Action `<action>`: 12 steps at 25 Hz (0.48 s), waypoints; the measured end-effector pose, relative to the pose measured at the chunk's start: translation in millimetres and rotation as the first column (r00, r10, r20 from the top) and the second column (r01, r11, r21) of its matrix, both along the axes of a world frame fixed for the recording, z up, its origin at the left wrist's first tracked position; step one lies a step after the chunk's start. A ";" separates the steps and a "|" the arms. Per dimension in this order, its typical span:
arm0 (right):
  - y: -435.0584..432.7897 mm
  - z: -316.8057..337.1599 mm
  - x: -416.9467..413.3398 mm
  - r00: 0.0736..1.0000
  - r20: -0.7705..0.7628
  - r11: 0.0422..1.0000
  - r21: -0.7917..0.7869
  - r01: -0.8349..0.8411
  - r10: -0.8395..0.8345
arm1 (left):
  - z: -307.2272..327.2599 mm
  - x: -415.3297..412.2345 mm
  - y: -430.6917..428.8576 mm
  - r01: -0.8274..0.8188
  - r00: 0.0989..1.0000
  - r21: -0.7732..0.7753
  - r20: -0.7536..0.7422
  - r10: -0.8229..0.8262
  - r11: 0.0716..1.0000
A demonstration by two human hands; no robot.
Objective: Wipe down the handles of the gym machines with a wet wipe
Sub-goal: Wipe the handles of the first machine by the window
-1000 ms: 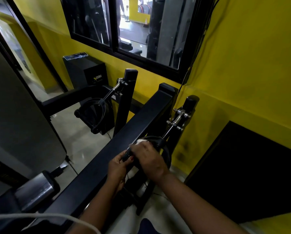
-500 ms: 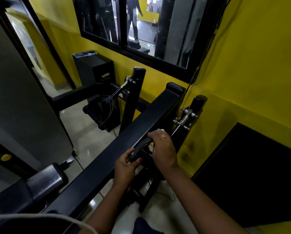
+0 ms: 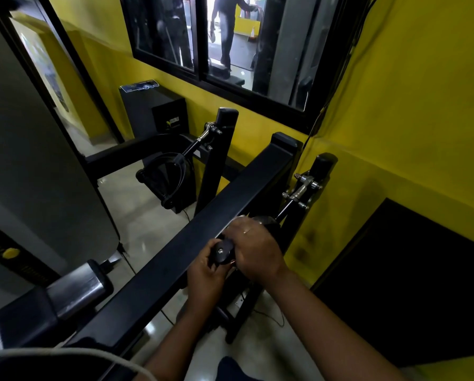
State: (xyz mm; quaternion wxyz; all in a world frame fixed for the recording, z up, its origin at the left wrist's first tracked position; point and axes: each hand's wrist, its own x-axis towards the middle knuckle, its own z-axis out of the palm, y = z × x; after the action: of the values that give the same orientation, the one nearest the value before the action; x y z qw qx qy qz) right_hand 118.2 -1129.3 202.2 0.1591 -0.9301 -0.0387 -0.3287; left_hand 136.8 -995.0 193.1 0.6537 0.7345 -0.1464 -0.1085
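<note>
Looks like the left hand grips the handle by its end, and the right hand curls over it, wipe hidden. It hangs loose, so a swing could leave missed spots.

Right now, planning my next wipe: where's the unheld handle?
The unheld handle hangs left of centre in the head view, beyond the black beam, beside the left post.

The floor is pale, glossy tile (window light glares off it in patches). The black machine frame stands on it by its uprights, close to the yellow wall. A black cabinet stands against that wall under the window, its base hidden behind the frame. A thin dark cable trails over the tiles beside the frame's near foot.
</note>
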 end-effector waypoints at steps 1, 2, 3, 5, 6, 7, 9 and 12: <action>-3.5 -0.5 -3.8 0.991 -0.015 0.985 -0.114 -0.132 0.131 | 0.4 -0.3 0.7 0.009 1.000 -0.001 0.022 -0.009 1.000; -11.8 1.0 -5.4 0.987 -0.020 0.972 -0.166 -0.163 0.162 | 0.3 -0.2 1.7 0.014 0.999 0.003 0.034 -0.014 1.000; -19.2 1.6 -5.9 0.996 -0.011 0.985 -0.146 -0.094 0.093 | -0.1 0.0 2.4 0.019 0.999 0.012 0.045 -0.019 1.000; -26.2 4.8 -5.7 0.970 -0.004 0.968 0.063 0.244 -0.244 | 0.4 -0.8 3.9 0.030 0.998 0.020 0.057 -0.031 0.999; -27.4 3.9 -5.4 0.921 -0.028 0.905 0.176 0.386 -0.388 | 0.9 -1.0 3.8 0.033 0.998 0.016 0.053 -0.034 0.999; -25.5 1.0 -5.1 0.886 -0.044 0.856 0.244 0.457 -0.461 | 1.3 -1.0 3.8 0.037 0.998 0.011 0.051 -0.037 0.999; -12.5 -9.1 -8.4 0.880 0.003 0.858 0.225 0.461 -0.474 | 1.1 0.4 3.1 0.033 0.999 0.006 0.038 -0.034 0.999; 14.1 -23.7 -23.2 0.982 0.104 0.981 -0.102 0.166 -0.156 | -0.3 3.5 3.6 0.021 1.000 -0.036 -0.010 -0.021 0.999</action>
State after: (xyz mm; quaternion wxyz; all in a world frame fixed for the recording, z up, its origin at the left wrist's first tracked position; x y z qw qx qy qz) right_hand 94.9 -1115.2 178.5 0.0782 -0.9207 0.0110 -0.3822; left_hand 140.3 -991.4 192.8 0.6662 0.7206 -0.1526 -0.1164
